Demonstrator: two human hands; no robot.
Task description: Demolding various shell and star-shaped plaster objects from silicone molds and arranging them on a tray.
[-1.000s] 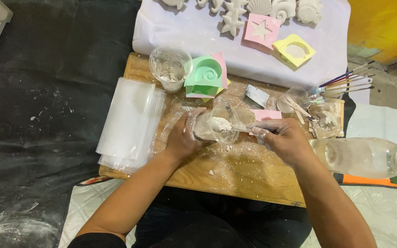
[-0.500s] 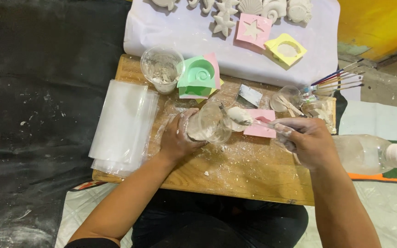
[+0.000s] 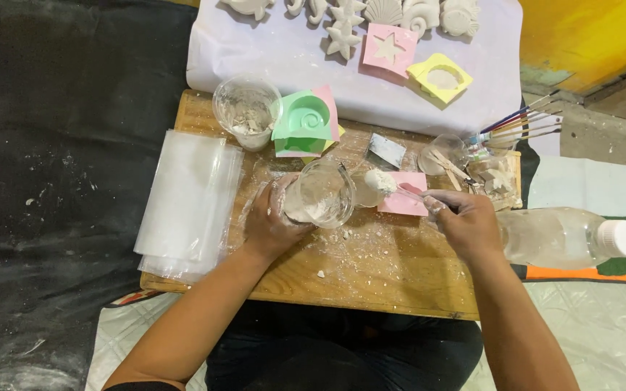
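Left hand [image 3: 273, 221] grips clear cup [image 3: 320, 194] – right hand [image 3: 465, 224] lifts spoon [image 3: 393, 185] (powder-heaped)

Centre: the plastic cup [image 3: 320, 194] stands on the wooden surface [image 3: 371, 275], the left hand [image 3: 273, 221] around it.
Right of cup: the spoon [image 3: 393, 185] in the right hand [image 3: 465, 224].
Far right: a plastic bottle [image 3: 566, 235] lies on its side.
Left: a stack of plastic sheets [image 3: 186, 203].
Behind: a second cup [image 3: 244, 112] beside a shell mould [image 3: 304, 123].
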